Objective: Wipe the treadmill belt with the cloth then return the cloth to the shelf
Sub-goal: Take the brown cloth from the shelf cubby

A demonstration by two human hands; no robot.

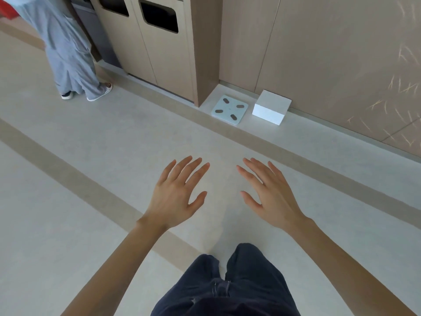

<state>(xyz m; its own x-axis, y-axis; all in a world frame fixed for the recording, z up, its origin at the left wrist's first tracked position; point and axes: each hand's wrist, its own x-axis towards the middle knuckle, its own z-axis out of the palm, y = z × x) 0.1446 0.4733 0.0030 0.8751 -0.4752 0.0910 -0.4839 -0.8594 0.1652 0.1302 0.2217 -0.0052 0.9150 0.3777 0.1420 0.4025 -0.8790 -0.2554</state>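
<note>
In the upper left of the frame a second person (66,49) in loose grey clothes and pale shoes stands on the pale floor (68,124), facing a wood-coloured cabinet (164,60) that has two dark rounded openings near its top. A tan stripe (75,182) runs diagonally across the floor from the left edge toward the lower centre.

Left of centre in the lower half, the left hand (174,197) is stretched forward, palm down, fingers straight and spread, holding nothing. Above it, at the foot of the cabinet, a pale square scale (229,109) with four dark pads lies flat on the floor. At the bottom centre are the wearer's dark trousers (239,288).

Right of centre, the right hand (273,197) mirrors the left: palm down, fingers splayed, gripping nothing, apart from the other hand. A white box (271,107) sits just beside the scale, against the wood wall panel (330,65).

Where the cloth lies relative to either hand cannot be told from this view.
</note>
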